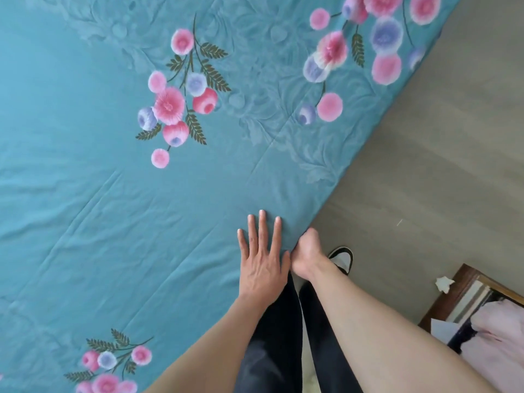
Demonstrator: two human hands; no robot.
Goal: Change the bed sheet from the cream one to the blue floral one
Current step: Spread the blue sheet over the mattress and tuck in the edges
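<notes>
The blue floral sheet (119, 199) lies spread over the bed and fills most of the view, with pink and lilac flower clusters and a few long creases. My left hand (262, 256) lies flat on the sheet near the bed's edge, fingers straight and spread. My right hand (307, 252) is just beside it at the edge, fingers curled down over the side around the sheet's hanging border; its fingertips are hidden. No cream sheet is in view.
The bed's edge runs diagonally from lower left to upper right. Grey wood-look floor (425, 165) lies to the right. A dark wooden bedside unit (465, 282) with books, papers and pink cloth stands at lower right. My dark-trousered legs and one shoe (341, 258) are beside the bed.
</notes>
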